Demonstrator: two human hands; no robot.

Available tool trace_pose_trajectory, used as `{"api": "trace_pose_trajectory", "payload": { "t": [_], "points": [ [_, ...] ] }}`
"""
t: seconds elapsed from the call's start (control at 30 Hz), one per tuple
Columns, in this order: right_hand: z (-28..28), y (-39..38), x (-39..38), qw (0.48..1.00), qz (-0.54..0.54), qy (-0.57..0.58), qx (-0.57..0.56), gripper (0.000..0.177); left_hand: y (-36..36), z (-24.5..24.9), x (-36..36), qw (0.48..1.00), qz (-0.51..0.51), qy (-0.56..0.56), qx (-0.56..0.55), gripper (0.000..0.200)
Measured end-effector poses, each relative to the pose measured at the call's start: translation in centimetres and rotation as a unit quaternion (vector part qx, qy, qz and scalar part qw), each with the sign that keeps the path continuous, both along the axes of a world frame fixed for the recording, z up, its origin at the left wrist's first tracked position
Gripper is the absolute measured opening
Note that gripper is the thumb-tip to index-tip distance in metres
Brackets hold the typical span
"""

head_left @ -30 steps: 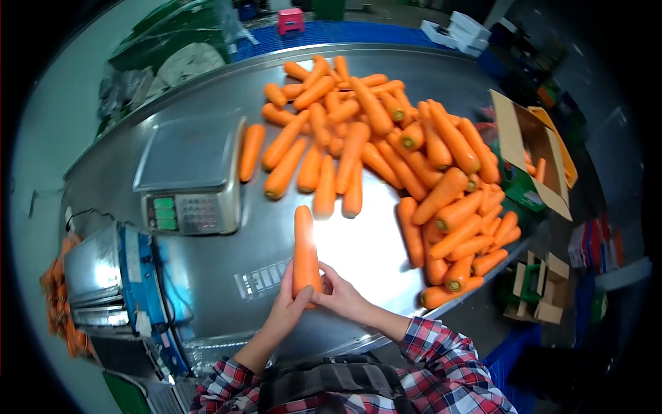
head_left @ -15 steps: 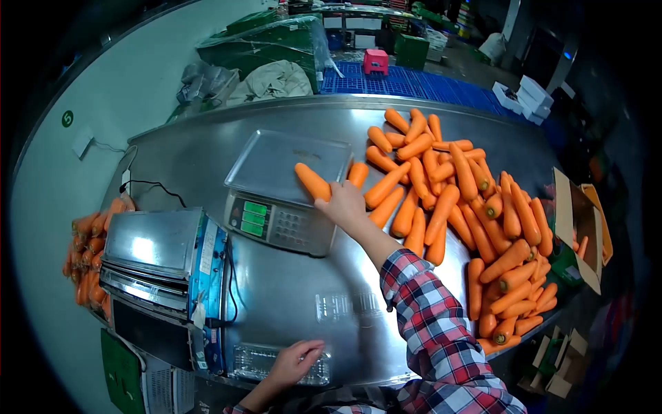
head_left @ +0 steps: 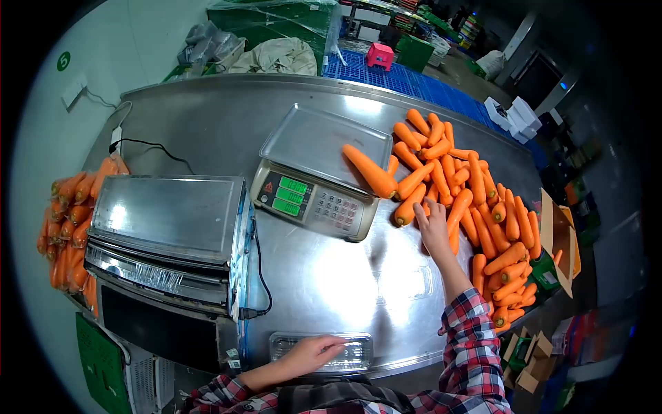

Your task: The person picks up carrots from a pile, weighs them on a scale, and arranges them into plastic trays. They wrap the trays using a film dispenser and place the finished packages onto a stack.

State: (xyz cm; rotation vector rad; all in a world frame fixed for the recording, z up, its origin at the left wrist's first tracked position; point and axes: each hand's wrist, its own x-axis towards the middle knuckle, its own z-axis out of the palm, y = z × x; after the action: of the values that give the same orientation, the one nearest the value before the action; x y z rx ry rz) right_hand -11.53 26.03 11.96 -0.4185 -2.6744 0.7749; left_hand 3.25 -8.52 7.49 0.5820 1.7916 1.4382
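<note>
My right hand (head_left: 433, 226) is at the near-left edge of a large pile of carrots (head_left: 476, 196). Its fingers are apart, with the fingertips close to the nearest carrots. One carrot (head_left: 369, 171) lies across the right side of the steel pan (head_left: 321, 141) of a digital scale (head_left: 314, 200), its thick end at the pan's front corner. Green digits are lit on the scale's display. Low in the view, my left hand (head_left: 316, 355) rests over a clear plastic tray (head_left: 358, 353), fingers loosely stretched out and holding nothing.
On the left stands a wrapping machine (head_left: 165, 221) with a black cable (head_left: 261, 269). Bagged carrots (head_left: 69, 228) are piled beyond it by the wall. A cardboard box (head_left: 554, 241) sits past the pile on the right. Blue pallets (head_left: 427, 86) lie behind the steel table (head_left: 207, 103).
My right hand has let go of the carrot, which now lies on the scale, and moved right to the pile. The camera view has shifted; my left hand stays by the plastic tray.
</note>
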Motion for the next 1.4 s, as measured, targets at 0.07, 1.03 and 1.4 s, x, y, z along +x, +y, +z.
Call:
{"api": "trace_pose_trajectory", "payload": {
  "t": [0.07,1.03,1.4],
  "points": [
    [-0.4,0.7,-0.4,1.0,0.0,0.017,0.013,0.057,0.1,-0.9,-0.4,1.0,0.001,0.007,0.017,0.029],
    [-10.3,-6.1,20.3,0.936,0.043,0.018,-0.348,0.035,16.9,-7.0,-7.3,0.994,0.101,0.038,0.016,0.059],
    [-13.3,2.2,18.8,0.956,-0.105,-0.01,-0.272,0.029,12.3,-7.1,-8.1,0.882,-0.134,0.413,-0.185,0.06]
  ]
}}
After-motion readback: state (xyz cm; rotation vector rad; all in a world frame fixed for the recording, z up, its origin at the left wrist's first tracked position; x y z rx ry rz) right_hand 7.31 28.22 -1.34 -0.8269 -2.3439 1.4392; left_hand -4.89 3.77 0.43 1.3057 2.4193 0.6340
